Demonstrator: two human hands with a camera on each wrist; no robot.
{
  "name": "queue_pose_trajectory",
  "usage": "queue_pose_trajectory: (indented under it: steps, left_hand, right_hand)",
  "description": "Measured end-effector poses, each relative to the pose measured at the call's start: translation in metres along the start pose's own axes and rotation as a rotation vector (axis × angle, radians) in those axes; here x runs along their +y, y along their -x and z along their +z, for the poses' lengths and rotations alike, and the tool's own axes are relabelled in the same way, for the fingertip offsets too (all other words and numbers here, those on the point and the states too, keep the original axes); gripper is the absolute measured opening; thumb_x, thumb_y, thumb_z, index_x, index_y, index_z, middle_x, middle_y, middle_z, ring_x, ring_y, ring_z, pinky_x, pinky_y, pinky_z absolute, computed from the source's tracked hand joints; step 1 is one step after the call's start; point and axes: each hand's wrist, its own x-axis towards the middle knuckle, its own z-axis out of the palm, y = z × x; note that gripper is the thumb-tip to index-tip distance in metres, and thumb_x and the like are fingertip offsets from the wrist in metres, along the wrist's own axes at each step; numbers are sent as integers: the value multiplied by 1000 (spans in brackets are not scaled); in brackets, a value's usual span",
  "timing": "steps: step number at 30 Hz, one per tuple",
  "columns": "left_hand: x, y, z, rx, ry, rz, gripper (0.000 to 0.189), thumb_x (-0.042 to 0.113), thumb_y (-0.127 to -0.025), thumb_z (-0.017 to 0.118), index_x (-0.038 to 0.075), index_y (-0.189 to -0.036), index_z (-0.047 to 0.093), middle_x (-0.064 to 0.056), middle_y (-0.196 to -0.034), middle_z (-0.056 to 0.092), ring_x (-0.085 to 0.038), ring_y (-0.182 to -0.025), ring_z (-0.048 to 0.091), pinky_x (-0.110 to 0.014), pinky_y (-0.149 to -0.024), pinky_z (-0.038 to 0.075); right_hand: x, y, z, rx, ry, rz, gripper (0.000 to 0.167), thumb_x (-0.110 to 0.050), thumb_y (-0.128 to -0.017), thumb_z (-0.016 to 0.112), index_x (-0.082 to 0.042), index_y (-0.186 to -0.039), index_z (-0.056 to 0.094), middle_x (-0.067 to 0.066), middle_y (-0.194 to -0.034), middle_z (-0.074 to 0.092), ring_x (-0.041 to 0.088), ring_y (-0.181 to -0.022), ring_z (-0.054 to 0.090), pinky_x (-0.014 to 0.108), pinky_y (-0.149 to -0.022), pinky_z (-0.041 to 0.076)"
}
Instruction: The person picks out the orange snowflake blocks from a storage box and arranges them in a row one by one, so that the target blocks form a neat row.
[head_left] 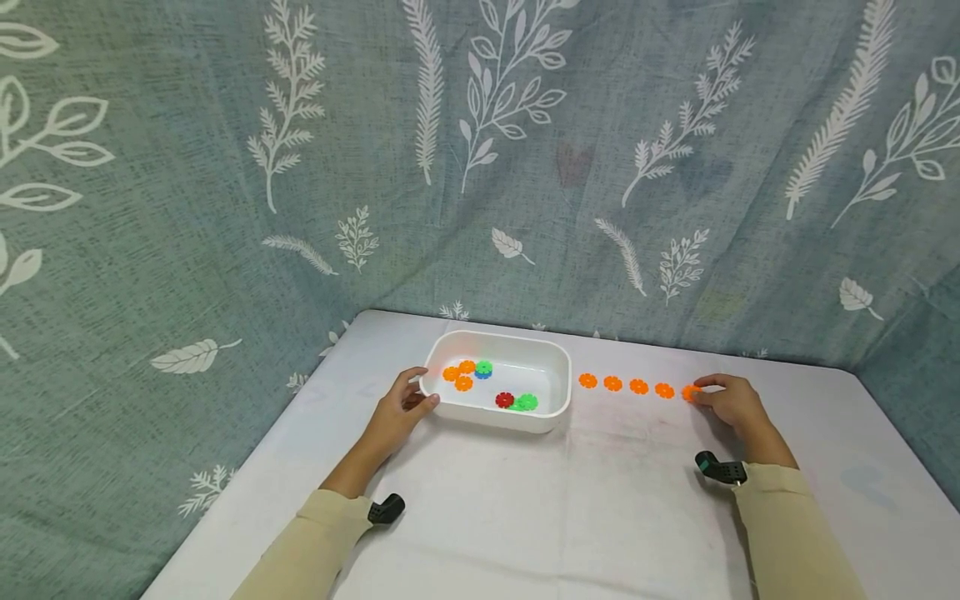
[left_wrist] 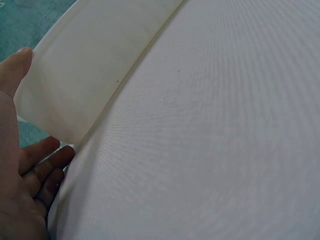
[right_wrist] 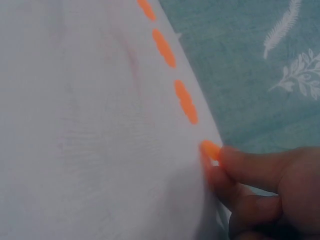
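Note:
In the head view, my left hand holds the left end of a white plastic tub, thumb at its front corner and fingers along its side. The left wrist view shows the thumb against the tub wall. My right hand pinches an orange notched disc at the right end of a row of similar discs. In the right wrist view, thumb and finger grip the edge of that disc, which is tilted up; part of it is hidden by the fingertips.
Several orange discs lie in a row right of the tub, among them one orange disc. Inside the tub are orange discs, a red disc, green discs and a blue one. A patterned curtain hangs behind the white table.

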Motion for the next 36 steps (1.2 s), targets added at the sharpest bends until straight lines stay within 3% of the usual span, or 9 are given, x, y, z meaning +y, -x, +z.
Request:
queue_pose_trajectory:
  steps: [11,18,25,36]
  left_hand:
    - [-2,-1,0,-3,-2,-5,56,40,-92,66,33,-141,38,-10,-138,54,-27,-111,55,-49,-94,46]
    - [-2,0,0,-1,-5,14,58,40,-92,66,30,-142,38,-10,-138,54,-26,-110,56,-48,-94,46]
    - [0,-1,0,2,-3,-16,58,42,-91,66,32,-141,38,-10,-137,54,-27,-111,55,-48,-94,45]
    - [-1,-2,1,6,-10,-12,59,42,-92,66,31,-142,38,-9,-138,54,-26,-110,55,-48,-94,45]
  right_hand:
    - [1,-1,2,15,34,5,40,-19,-90,69,2,-123,61,29,-134,45,41,-110,41,49,-86,36]
    - [-1,-5,6,31,97,34,38,-21,-91,68,0,-122,63,26,-119,54,37,-98,47,45,-77,40]
    - [-5,-3,5,39,138,39,38,-21,-91,68,1,-122,62,27,-118,55,40,-100,48,49,-80,42]
    - [-1,-3,6,52,160,22,35,-22,-89,69,1,-116,65,25,-113,57,39,-98,49,47,-77,41]
